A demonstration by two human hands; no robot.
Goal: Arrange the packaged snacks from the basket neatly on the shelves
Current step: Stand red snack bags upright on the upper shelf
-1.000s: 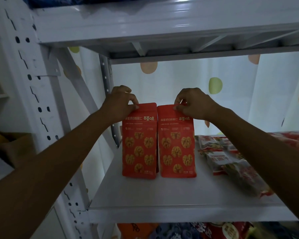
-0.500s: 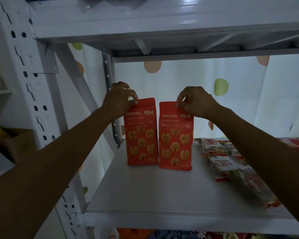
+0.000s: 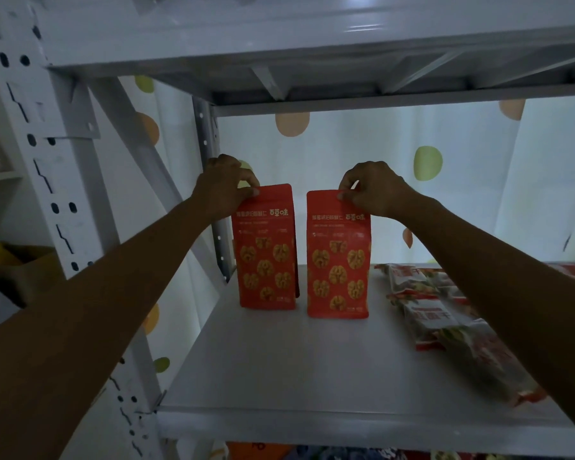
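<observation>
Two red walnut snack bags stand upright side by side on the grey shelf point(image 3: 312, 370). My left hand point(image 3: 224, 185) pinches the top edge of the left bag point(image 3: 266, 257), which stands near the rear left upright. The top edge of the right bag point(image 3: 337, 260) is pinched by my right hand point(image 3: 375, 189). A narrow gap separates the two bags. The basket is out of view.
Several flat red-and-white snack packs point(image 3: 445, 323) lie on the right side of the same shelf, partly under my right forearm. The shelf above point(image 3: 312, 51) hangs low overhead. White perforated uprights point(image 3: 47, 180) stand at the left. More packages point(image 3: 312, 454) show on the shelf below.
Both bags have been pushed further back on the shelf, and a gap has opened between them. My hands still hold their top edges.
</observation>
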